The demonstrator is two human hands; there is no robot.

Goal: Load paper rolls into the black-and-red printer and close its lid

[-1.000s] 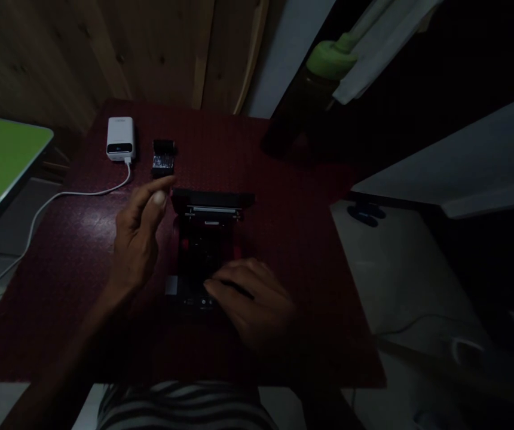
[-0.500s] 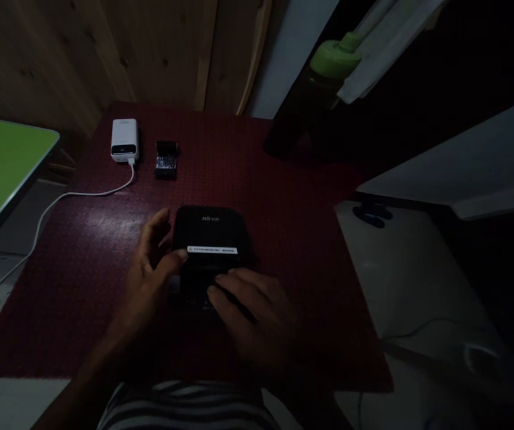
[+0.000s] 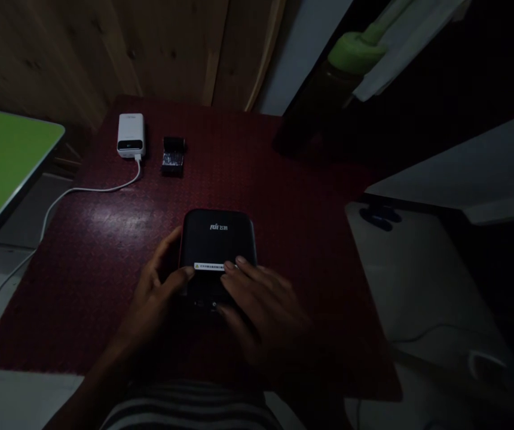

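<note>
A black, box-shaped device (image 3: pixel 219 245) with rounded corners lies in front of me on a dark red table (image 3: pixel 284 197). Pale lettering and a white label strip mark its top, and small ports show along the near edge. My left hand (image 3: pixel 158 283) grips its left side, thumb on top by the strip and fingers down along the edge. Stretched flat over the near right part of the top, the fingers of my right hand (image 3: pixel 261 298) cover the strip's right end; the thumb lies near the front ports.
A white power bank (image 3: pixel 131 134) with a white cable (image 3: pixel 91 190) sits at the back left. Beside it is a small black ribbon roll (image 3: pixel 173 156). A green-capped bottle (image 3: pixel 346 65) stands back right; a green table (image 3: pixel 10 161) adjoins at left.
The device's top, earlier tilted with a dark gap below the strip, now looks lowered and level. My right hand has moved from the near edge up onto the top. The view has shifted slightly.
</note>
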